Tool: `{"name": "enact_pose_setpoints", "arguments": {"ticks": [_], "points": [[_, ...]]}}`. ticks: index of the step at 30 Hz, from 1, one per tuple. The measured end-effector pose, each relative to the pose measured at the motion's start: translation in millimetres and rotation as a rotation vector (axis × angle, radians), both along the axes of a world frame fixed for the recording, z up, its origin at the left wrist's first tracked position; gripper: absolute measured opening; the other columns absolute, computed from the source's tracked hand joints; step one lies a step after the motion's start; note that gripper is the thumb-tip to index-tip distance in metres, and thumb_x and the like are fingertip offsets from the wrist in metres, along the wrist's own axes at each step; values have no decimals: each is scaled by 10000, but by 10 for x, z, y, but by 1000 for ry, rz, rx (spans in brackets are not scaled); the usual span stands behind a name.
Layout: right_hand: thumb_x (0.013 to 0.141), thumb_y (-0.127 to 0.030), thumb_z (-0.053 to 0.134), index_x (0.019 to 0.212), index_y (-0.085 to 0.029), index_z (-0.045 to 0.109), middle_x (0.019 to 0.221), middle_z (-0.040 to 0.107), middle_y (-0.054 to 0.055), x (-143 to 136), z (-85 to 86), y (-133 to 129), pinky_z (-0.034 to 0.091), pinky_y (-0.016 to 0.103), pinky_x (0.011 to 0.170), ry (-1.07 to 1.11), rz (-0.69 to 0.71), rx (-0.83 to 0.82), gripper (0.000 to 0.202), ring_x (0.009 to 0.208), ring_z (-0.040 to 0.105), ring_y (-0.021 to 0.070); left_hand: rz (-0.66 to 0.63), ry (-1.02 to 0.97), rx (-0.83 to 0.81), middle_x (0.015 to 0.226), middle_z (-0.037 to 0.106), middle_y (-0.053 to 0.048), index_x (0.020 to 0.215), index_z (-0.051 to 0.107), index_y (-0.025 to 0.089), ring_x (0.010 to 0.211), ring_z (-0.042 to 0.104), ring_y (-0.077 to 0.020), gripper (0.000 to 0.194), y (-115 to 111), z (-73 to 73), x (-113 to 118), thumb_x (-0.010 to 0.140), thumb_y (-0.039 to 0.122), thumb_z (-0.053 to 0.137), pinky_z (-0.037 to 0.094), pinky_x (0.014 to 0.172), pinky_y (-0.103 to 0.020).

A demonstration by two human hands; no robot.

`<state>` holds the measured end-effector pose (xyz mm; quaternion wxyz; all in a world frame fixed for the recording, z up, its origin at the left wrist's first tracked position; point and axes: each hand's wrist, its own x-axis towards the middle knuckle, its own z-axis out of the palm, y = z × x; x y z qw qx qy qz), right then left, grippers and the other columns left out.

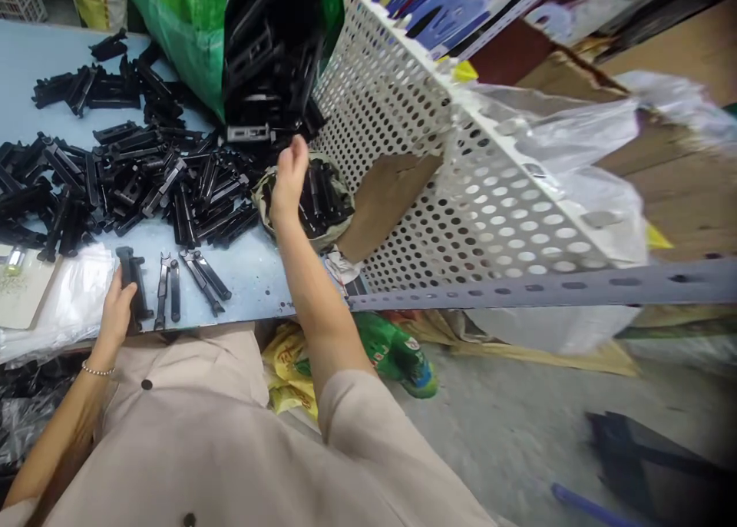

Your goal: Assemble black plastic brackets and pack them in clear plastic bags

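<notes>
left hand at near edge of desk, grip closed round upright-ish black part. clear plastic bags just left. four slim black pieces laid in two pairs to right of held part. farther in, right hand above round bag of black parts; cannot tell whether grip holds anything. brown cardboard against white perforated crate. beyond: loose black pile, then green sack, mouth full of more.
</notes>
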<state>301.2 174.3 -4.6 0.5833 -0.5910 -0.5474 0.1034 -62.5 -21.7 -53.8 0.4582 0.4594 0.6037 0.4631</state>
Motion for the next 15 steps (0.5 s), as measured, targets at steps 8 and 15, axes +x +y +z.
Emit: {"name": "enact_pose_setpoints", "arguments": {"ticks": [8, 15], "points": [[1065, -537, 219, 1657, -247, 169, 1662, 291, 159, 538, 130, 1160, 214, 548, 1246, 137, -345, -538, 661, 1570, 244, 291, 2, 170, -75, 1616, 404, -137, 1549, 422, 198, 1550, 307, -297, 670, 16, -213, 256, 932, 409, 577, 156, 1310, -467], [1034, -606, 256, 1612, -310, 310, 1708, 194, 129, 283, 27, 1228, 155, 626, 1220, 94, -316, -705, 652, 1573, 190, 329, -18, 241, -52, 1670, 296, -139, 1590, 339, 227, 1582, 216, -310, 696, 15, -239, 357, 959, 439, 545, 135, 1313, -497]]}}
